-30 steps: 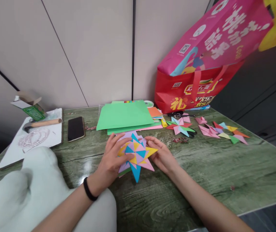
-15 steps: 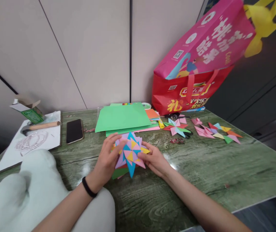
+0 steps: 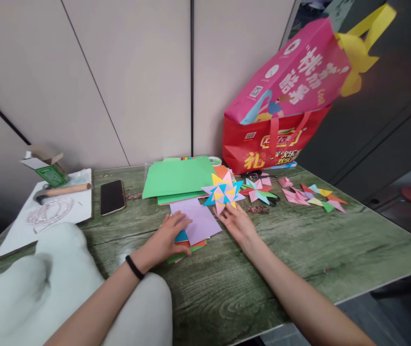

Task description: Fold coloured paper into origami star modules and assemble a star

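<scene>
My right hand [image 3: 240, 225] holds a folded paper star [image 3: 223, 193] by its near edge, fingers partly under it. The star has pink, yellow, blue and lilac points and sits in front of the green paper sheets. My left hand [image 3: 174, 235] lies with fingers apart on a small stack of coloured paper squares. On top of that stack is a lilac square [image 3: 202, 222]; blue, orange and green edges show beneath it. Several other folded paper pieces [image 3: 258, 190] lie just right of the star, and more folded pieces [image 3: 317, 196] farther right.
Green sheets [image 3: 180, 177] are piled by the wall. A red bag [image 3: 256, 144] with a pink bag [image 3: 284, 81] on it leans at the back right. To the left are a phone [image 3: 112, 197], a hammer [image 3: 65, 190], a small box [image 3: 49, 168] and a pale cushion-like form [image 3: 61, 274].
The star has gone from between both hands to the right and away, in my right hand alone. My left hand has let go and dropped onto the paper squares, now uncovered.
</scene>
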Available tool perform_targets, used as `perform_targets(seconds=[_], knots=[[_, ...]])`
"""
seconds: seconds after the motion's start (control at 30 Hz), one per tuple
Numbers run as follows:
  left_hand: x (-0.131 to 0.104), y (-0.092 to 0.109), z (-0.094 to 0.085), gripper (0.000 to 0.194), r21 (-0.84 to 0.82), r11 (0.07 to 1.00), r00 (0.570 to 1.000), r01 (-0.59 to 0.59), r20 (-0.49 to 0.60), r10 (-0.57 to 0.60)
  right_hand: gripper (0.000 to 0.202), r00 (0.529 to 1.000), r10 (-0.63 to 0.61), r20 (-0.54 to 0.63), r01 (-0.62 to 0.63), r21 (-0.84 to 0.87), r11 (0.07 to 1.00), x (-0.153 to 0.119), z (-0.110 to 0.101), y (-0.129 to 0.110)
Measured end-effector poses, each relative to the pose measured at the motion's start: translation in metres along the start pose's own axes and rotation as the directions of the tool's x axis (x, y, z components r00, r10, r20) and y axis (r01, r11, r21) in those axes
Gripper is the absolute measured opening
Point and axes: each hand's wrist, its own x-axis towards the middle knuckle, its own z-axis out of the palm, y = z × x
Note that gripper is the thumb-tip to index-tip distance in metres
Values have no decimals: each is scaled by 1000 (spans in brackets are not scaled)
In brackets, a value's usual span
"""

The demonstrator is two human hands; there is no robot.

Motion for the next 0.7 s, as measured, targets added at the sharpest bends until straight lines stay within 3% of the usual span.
perform_targets(seconds=[0.17,0.4,0.7], knots=[[-2,0,0,75,14,1000,997,23,74,-24,26,988,-128,-92,123,-59,991,2,1,-1],[-2,-3,3,72,61,998,993,23,113,-29,30,907,-336,-254,302,-165,939,12,-6,-13],[-1,-1,1,64,26,999,998,18,55,-20,31,813,-515,-270,430,-318,845,14,-9,-23]])
